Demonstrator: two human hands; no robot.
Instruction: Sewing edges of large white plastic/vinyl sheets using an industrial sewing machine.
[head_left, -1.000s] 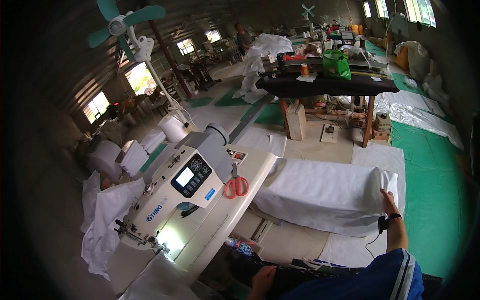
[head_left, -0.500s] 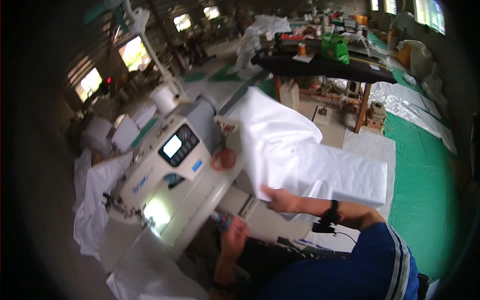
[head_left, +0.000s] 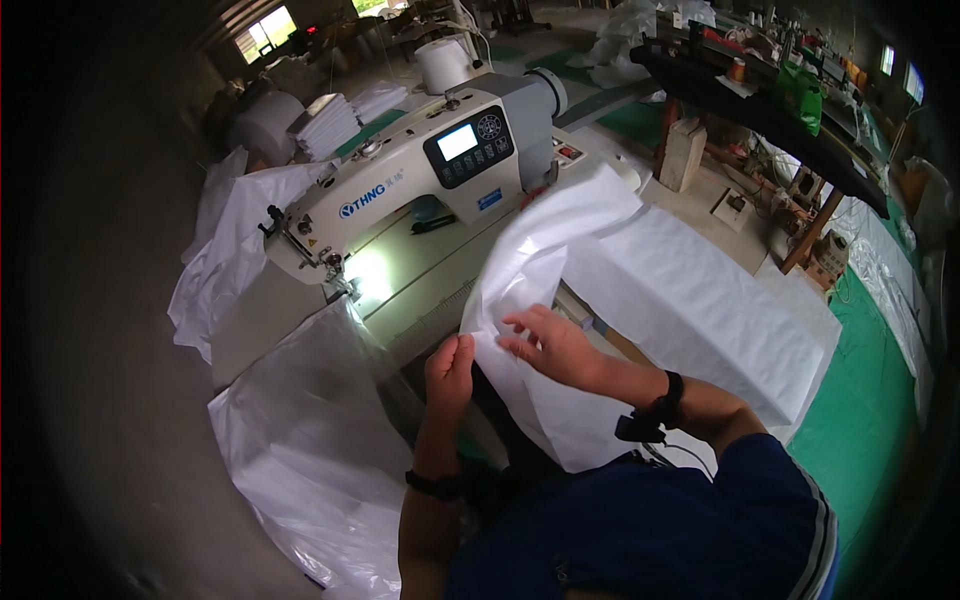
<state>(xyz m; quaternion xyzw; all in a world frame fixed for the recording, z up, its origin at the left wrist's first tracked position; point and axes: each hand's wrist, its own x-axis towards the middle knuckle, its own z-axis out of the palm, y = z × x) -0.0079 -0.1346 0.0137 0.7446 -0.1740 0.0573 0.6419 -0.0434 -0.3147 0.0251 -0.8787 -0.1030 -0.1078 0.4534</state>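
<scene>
A white sheet point(head_left: 605, 215) of thin, shiny material drapes over the right end of the sewing machine table and down toward my lap. My left hand point(head_left: 450, 372) pinches its near edge between thumb and fingers, just in front of the machine bed. Close beside it, my right hand point(head_left: 560, 348) is over the sheet, with thumb and fingers apart and nothing visible between them. The sewing machine point(head_left: 400, 185) stands ahead and to the left, its lamp lit by the needle. Another translucent white sheet point(head_left: 310, 430) hangs from beneath the needle area toward the floor.
A white thread cone point(head_left: 443, 66) stands behind the machine. Folded white sheets point(head_left: 325, 127) are stacked at the far left. A stack of white material point(head_left: 700, 290) lies to my right, beside a green floor covering point(head_left: 860, 370). A dark-topped table point(head_left: 760, 120) stands at the back right.
The view has turned, so the machine appears more level. My left hand has come up to the sheet's edge. My right hand, earlier gripping the sheet, now has its fingers apart beside the left.
</scene>
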